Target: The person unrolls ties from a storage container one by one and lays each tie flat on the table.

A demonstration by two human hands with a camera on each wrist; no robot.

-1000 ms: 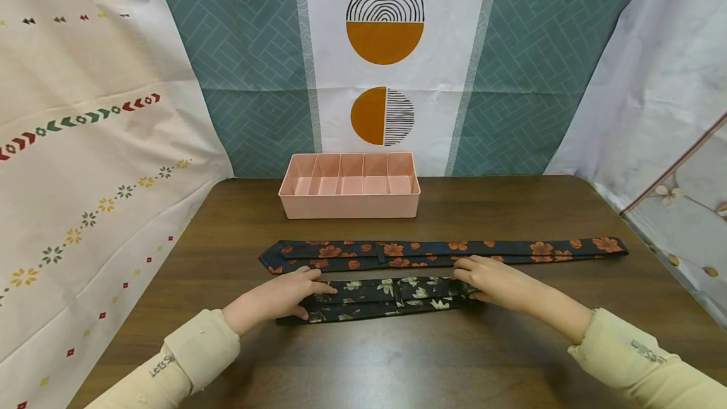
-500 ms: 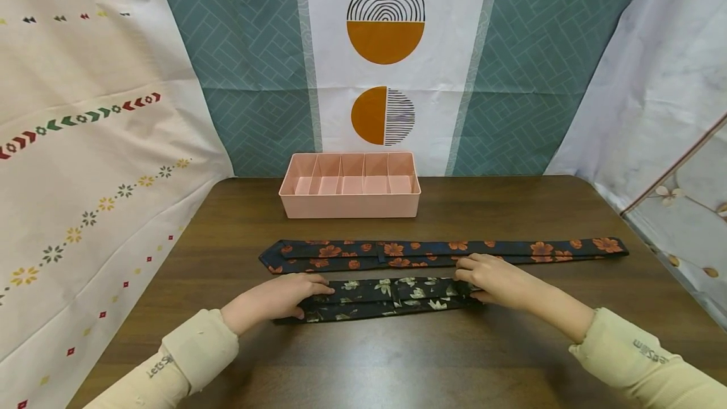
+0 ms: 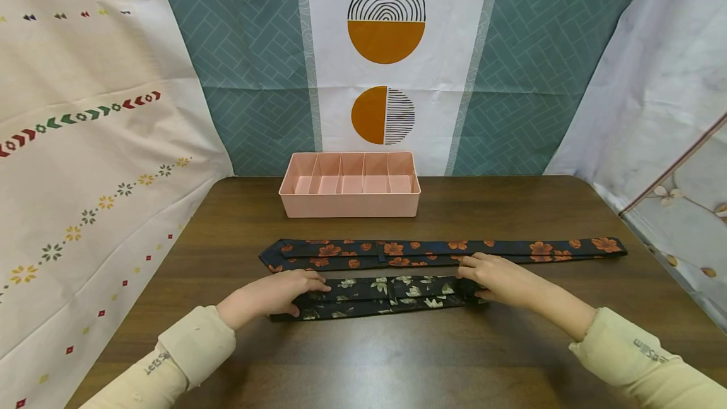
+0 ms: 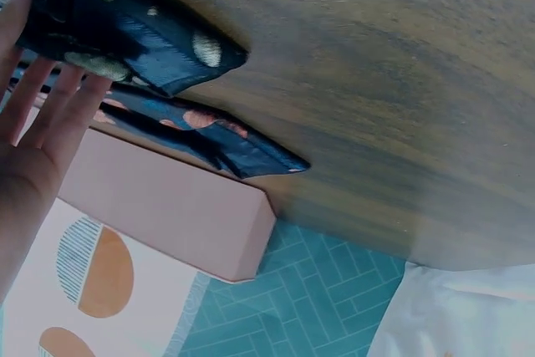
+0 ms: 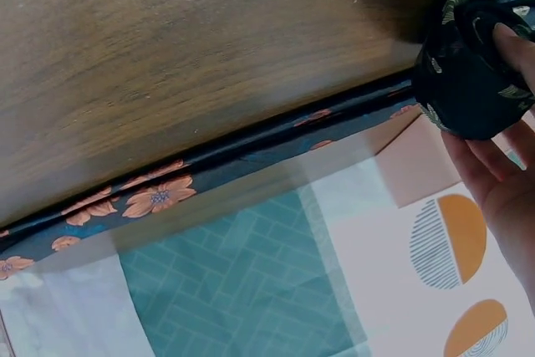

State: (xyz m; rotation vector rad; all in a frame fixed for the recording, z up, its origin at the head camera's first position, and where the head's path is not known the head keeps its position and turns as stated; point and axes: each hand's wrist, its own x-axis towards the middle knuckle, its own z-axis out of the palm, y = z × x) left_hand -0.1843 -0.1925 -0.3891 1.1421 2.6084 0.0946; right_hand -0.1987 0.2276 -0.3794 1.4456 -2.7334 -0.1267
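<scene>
A black necktie (image 3: 363, 298) with pale green flowers lies back side up along the table, its right end rolled into a coil (image 5: 472, 73). My right hand (image 3: 496, 278) grips this coil, thumb against its side and fingers round its far edge. At the wide end, my left hand (image 3: 278, 295) rests across the tie with fingers straight, thumb at the near edge and fingertips at the far one. The tie's pointed tip (image 4: 209, 52) sticks out beyond that hand in the left wrist view. Just behind lies a longer navy necktie (image 3: 420, 248) with orange flowers, stretched flat.
A pink box (image 3: 352, 206) with several compartments stands at the back of the brown wooden table (image 3: 363, 358). Patterned cloths hang behind and along both sides, including a teal and white curtain (image 3: 255, 81) at the back.
My left hand has slid slightly left, and the flat part of the black tie has shifted left with it. The right hand and coil have moved a little to the right.
</scene>
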